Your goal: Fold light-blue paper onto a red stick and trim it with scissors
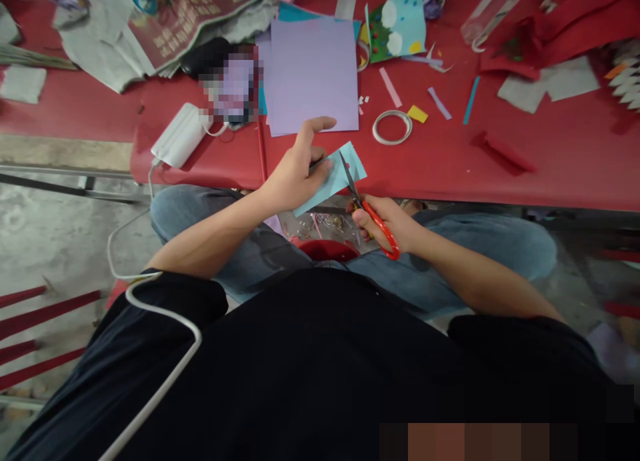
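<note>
My left hand (303, 164) pinches a strip of light blue paper (325, 184) between thumb and fingers, its index finger raised. The strip is held out over my lap, by the front edge of the red table. In my right hand (383, 221) is a pair of scissors (377, 224) with red handles and dark blades. The blades lie at the right part of the light blue strip, pointing up and away from me; whether they are cutting into it I cannot tell. Just beyond my left hand lies a stack of lilac paper sheets (315, 74).
On the red table (440, 161) are a roll of tape (393, 127), paper scraps (390, 88), a painted card (400, 24) and a clear bottle (493, 14). A white power bank (181, 134) sits at left, its cable (190, 324) running over my arm. Below my hands stands a red bin (327, 250).
</note>
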A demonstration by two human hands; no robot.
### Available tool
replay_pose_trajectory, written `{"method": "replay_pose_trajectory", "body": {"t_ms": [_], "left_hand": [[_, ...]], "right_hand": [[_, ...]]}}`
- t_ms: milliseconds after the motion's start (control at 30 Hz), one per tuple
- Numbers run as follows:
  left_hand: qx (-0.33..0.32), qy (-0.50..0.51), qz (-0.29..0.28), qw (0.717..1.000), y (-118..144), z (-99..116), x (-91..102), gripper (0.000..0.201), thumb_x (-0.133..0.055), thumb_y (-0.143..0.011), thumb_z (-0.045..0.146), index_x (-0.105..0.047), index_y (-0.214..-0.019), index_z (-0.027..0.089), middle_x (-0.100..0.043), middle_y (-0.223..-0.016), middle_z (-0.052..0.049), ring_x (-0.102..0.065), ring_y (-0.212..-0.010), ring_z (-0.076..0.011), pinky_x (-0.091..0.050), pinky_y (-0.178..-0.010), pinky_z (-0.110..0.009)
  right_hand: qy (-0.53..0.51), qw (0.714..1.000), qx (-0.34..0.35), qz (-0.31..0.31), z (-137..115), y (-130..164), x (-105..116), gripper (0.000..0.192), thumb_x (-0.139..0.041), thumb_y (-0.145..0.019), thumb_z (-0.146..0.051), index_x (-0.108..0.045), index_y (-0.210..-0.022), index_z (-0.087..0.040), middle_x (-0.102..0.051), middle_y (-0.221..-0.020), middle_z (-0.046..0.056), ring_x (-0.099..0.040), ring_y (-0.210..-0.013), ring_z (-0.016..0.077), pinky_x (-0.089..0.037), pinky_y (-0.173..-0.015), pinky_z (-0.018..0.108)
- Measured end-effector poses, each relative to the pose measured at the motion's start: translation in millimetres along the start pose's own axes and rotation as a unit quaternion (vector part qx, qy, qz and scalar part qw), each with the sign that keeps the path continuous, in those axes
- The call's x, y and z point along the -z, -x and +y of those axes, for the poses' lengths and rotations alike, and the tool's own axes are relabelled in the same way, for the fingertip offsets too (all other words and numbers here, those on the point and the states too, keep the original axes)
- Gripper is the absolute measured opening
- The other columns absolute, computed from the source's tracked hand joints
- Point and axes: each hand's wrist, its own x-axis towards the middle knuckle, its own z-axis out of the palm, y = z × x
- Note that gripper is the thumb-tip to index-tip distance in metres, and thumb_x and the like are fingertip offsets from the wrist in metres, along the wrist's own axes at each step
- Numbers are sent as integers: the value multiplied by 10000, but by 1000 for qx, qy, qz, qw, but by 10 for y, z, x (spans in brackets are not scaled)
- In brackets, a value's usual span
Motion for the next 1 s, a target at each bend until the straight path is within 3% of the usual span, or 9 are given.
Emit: {"method": "replay_pose_trajectory", "body": {"t_ms": [133,467,633,800,900,1000], "left_hand": [[-22,-19,11,1000,-7,-18,10,485,-797,-902,98,-663,-1353,213,-555,-734,31,-487,-568,-96,-441,-618,-239],[-24,-22,-32,999,-20,1,23,576,-803,-894,103,-644,-1433,228,-530,-697,42,-503,-570,-108,-432,-617,-234],[-55,-58,-74,994,-48,50,51,628,-777,-915,106,-583,-1501,225,-481,-671,63,-472,-545,-98,-397,-597,-228],[-98,-105,-137,980,-92,10,81,729,-715,-971,143,-424,-1629,262,-430,-649,87,-401,-524,-112,-341,-565,-253],[-121,-128,-147,973,-135,-53,99,740,-689,-989,159,-372,-1651,255,-422,-653,87,-393,-525,-114,-323,-557,-266],[-125,-137,-134,974,-174,-83,120,693,-674,-991,168,-404,-1625,241,-447,-661,78,-403,-527,-112,-319,-548,-268]], "right_hand": [[-9,1000,-7,8,13,10,-30,459,-656,-1027,-720,-630,-1060,-263,-604,-758,-3,-582,-608,178,-478,-558,338],[30,998,-28,39,37,-24,-5,438,-732,-992,-691,-665,-1064,-265,-616,-674,-10,-615,-555,195,-474,-506,334],[49,997,-10,51,-9,-35,-7,492,-726,-984,-728,-663,-992,-240,-585,-623,-25,-579,-525,163,-452,-522,303],[22,996,-17,85,-10,-57,-35,584,-724,-941,-801,-660,-976,-221,-573,-636,-24,-553,-516,151,-437,-488,290],[1,993,-25,117,57,-123,70,611,-660,-961,-836,-636,-965,-226,-537,-628,-33,-513,-463,139,-414,-445,292],[10,997,-38,72,130,-168,267,628,-589,-990,-851,-636,-961,-226,-513,-602,-38,-487,-442,135,-400,-435,290]]}}
